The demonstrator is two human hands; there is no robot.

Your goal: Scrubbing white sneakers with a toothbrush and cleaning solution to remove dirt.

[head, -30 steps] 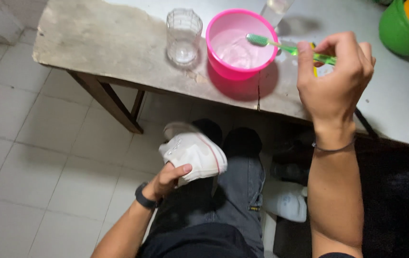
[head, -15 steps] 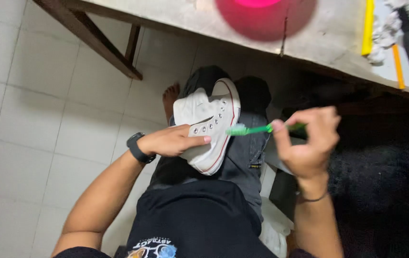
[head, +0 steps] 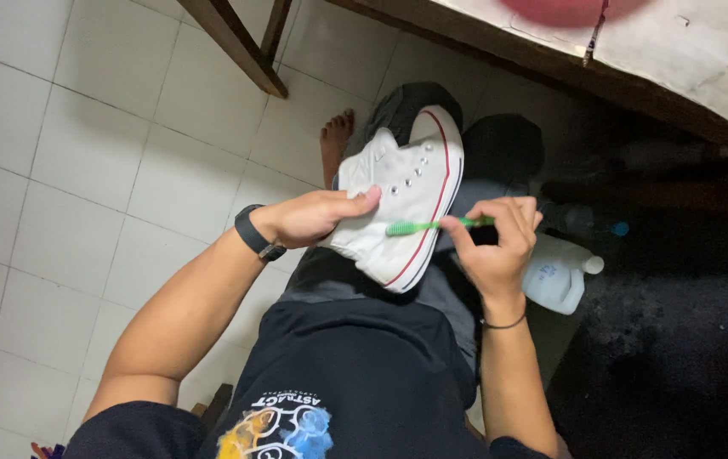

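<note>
- Head view: white high-top sneaker (head: 402,204) with a red sole stripe, resting on the seated person's lap, toe pointing away towards the table (head: 679,51).
- Left hand (head: 317,217), wristwatch (head: 255,234) on its wrist, curled around the sneaker's side, thumb pressed on the canvas.
- Right hand (head: 496,242) pinching a green toothbrush (head: 432,225), bristle end touching the canvas beside the eyelets.
- White plastic jug (head: 560,272) on the floor, just beside the right hand.
</note>
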